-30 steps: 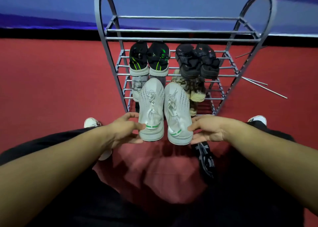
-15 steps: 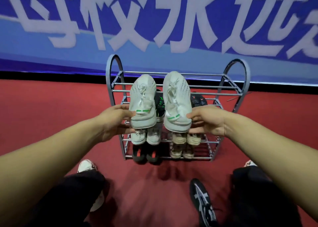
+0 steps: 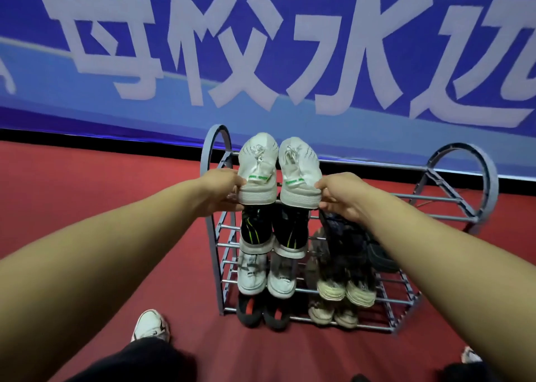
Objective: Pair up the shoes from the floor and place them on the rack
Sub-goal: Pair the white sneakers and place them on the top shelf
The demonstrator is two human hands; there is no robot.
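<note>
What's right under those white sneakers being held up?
Below the white sneakers, held by the left hand and right hand, a black pair with green stripes sits on the rack. Their toes are hidden behind the sneakers.

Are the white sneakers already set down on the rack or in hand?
In hand. The left hand and right hand each grip a heel of the white sneakers at the rack top tier; contact unclear.

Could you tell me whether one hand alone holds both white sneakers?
No, the left hand grips the left white sneaker and the right hand grips the right white sneaker.
</note>
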